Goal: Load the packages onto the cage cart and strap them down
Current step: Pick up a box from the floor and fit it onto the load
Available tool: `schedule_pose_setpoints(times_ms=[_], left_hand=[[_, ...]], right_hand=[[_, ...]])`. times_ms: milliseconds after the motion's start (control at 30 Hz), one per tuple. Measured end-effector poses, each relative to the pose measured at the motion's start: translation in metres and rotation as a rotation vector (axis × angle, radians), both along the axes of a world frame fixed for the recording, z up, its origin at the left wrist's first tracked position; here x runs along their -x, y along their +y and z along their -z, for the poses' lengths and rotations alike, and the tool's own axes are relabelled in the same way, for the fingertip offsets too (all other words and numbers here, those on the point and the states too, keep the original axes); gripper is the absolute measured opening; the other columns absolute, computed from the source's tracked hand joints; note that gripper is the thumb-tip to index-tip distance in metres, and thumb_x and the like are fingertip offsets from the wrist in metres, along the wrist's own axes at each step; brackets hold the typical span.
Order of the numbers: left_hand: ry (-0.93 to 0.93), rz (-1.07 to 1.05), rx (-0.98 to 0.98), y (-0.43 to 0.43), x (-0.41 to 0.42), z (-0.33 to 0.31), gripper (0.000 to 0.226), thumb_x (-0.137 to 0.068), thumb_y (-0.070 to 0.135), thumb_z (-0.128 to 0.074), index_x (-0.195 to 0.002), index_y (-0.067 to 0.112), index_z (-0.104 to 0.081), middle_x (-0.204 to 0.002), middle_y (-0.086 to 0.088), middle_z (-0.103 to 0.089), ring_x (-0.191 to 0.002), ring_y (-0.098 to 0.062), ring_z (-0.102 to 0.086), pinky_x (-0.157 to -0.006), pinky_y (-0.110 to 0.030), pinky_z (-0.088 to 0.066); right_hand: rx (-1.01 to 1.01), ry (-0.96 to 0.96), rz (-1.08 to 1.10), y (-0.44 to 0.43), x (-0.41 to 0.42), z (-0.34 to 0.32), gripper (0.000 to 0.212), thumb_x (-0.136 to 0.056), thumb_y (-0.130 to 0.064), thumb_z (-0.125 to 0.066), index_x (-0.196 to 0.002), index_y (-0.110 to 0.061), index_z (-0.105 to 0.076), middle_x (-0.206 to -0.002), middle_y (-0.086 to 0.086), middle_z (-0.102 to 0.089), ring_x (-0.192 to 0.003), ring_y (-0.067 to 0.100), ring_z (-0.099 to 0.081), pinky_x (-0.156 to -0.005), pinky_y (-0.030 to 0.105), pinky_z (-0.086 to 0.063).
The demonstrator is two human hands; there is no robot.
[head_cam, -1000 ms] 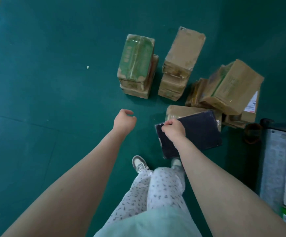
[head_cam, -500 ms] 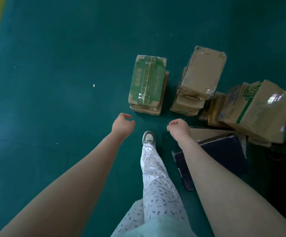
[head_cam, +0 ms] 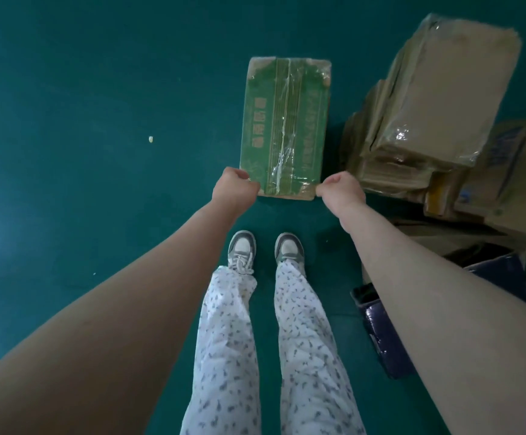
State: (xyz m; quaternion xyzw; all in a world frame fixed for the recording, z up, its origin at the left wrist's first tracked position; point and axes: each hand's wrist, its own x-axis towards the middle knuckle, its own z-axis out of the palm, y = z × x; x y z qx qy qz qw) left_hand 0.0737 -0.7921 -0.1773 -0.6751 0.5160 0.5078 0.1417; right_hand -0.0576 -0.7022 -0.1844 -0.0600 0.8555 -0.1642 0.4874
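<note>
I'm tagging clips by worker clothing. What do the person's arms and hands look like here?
Both arms are bare up to the frame edge: no sleeves, gloves, watch or bracelet. The left hand and right hand show no rings or markings. Otherwise worn: white trousers with a small dark print, grey-and-white sneakers.

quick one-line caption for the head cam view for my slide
Left hand and right hand grip the near corners of a green taped carton; stacked brown cartons stand to its right.
</note>
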Motion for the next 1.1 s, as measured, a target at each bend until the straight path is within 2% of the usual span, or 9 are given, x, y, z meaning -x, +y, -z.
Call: schedule_pose_setpoints(times_ms=[133,200,300,467,633,800,900,1000,1100], left_hand=[[-0.043,-0.02,-0.006,-0.011,-0.003,0.044,0.049,-0.096,0.024,-0.047,-0.139,0.009,-0.031,-0.139,-0.014,-0.039,-0.111,-0.026,-0.048,-0.082,-0.026,-0.035],[-0.062,-0.04,-0.071,-0.013,-0.006,0.058,0.058,-0.097,0.029,-0.046,-0.145,0.009,-0.02,-0.145,-0.012,-0.033,-0.126,-0.028,-0.041,-0.089,-0.028,-0.034],[-0.051,-0.025,-0.279,-0.013,-0.012,0.064,0.06,-0.095,0.032,-0.049,-0.146,0.014,-0.023,-0.146,-0.006,-0.035,-0.127,-0.026,-0.041,-0.098,-0.04,-0.036],[0.001,-0.064,-0.27,-0.022,-0.014,0.039,0.063,-0.094,0.03,-0.052,-0.146,0.014,-0.02,-0.145,-0.006,-0.036,-0.129,-0.027,-0.038,-0.101,-0.043,-0.036],[0.059,-0.118,-0.244,-0.041,-0.007,0.026,0.069,-0.087,0.036,-0.053,-0.145,0.012,-0.025,-0.143,-0.007,-0.039,-0.126,-0.028,-0.042,-0.093,-0.04,-0.038],[0.037,-0.111,-0.166,-0.035,0.002,0.027,0.064,-0.086,0.048,-0.05,-0.138,0.012,-0.038,-0.138,-0.008,-0.043,-0.115,-0.026,-0.049,-0.101,-0.041,-0.039],[0.074,-0.105,-0.136,-0.031,0.002,0.014,0.055,-0.089,0.046,-0.051,-0.135,0.021,-0.033,-0.139,-0.008,-0.036,-0.101,-0.027,-0.043,-0.083,-0.043,-0.04],[0.137,-0.145,-0.12,-0.032,0.003,-0.005,0.038,-0.089,0.042,-0.052,-0.118,0.026,-0.034,-0.129,-0.011,-0.045,-0.103,-0.033,-0.049,-0.061,-0.044,-0.049],[0.173,-0.123,-0.04,-0.034,0.002,-0.035,0.025,-0.094,0.034,-0.046,-0.112,0.019,-0.034,-0.106,-0.006,-0.055,-0.088,-0.026,-0.058,-0.058,-0.04,-0.051]], right_hand=[[0.002,-0.04,0.101,-0.007,-0.002,0.041,0.054,-0.093,-0.015,-0.052,-0.142,-0.01,-0.031,-0.132,0.011,-0.047,-0.085,0.018,-0.048,-0.063,0.027,-0.041],[-0.009,-0.128,0.145,-0.007,-0.005,0.053,0.064,-0.094,-0.018,-0.052,-0.149,-0.013,-0.019,-0.14,0.008,-0.04,-0.095,0.021,-0.051,-0.074,0.029,-0.046],[-0.013,-0.27,0.204,-0.012,-0.015,0.055,0.058,-0.095,-0.02,-0.05,-0.147,-0.014,-0.023,-0.14,0.006,-0.04,-0.12,0.025,-0.044,-0.098,0.041,-0.042],[0.037,-0.253,0.297,-0.03,-0.024,0.034,0.058,-0.096,-0.022,-0.047,-0.147,-0.015,-0.021,-0.138,0.006,-0.042,-0.1,0.02,-0.043,-0.085,0.037,-0.043],[0.095,-0.262,0.411,-0.042,-0.022,0.016,0.06,-0.094,-0.023,-0.05,-0.147,-0.018,-0.021,-0.142,0.004,-0.039,-0.12,0.027,-0.044,-0.089,0.047,-0.041],[0.134,-0.231,0.54,-0.039,-0.019,0.013,0.041,-0.094,-0.018,-0.051,-0.126,-0.015,-0.027,-0.134,0.006,-0.041,-0.109,0.027,-0.045,-0.087,0.058,-0.041],[0.176,-0.228,0.617,-0.046,-0.019,0.001,0.05,-0.093,-0.018,-0.053,-0.133,-0.016,-0.023,-0.141,0.007,-0.035,-0.12,0.034,-0.045,-0.085,0.066,-0.043],[0.184,-0.245,0.64,-0.05,-0.016,-0.016,0.058,-0.092,-0.021,-0.055,-0.137,-0.017,-0.02,-0.144,0.008,-0.03,-0.123,0.037,-0.044,-0.085,0.066,-0.044],[0.203,-0.235,0.644,-0.051,-0.016,-0.038,0.06,-0.091,-0.021,-0.058,-0.138,-0.018,-0.021,-0.143,0.008,-0.032,-0.121,0.036,-0.046,-0.085,0.064,-0.044]])
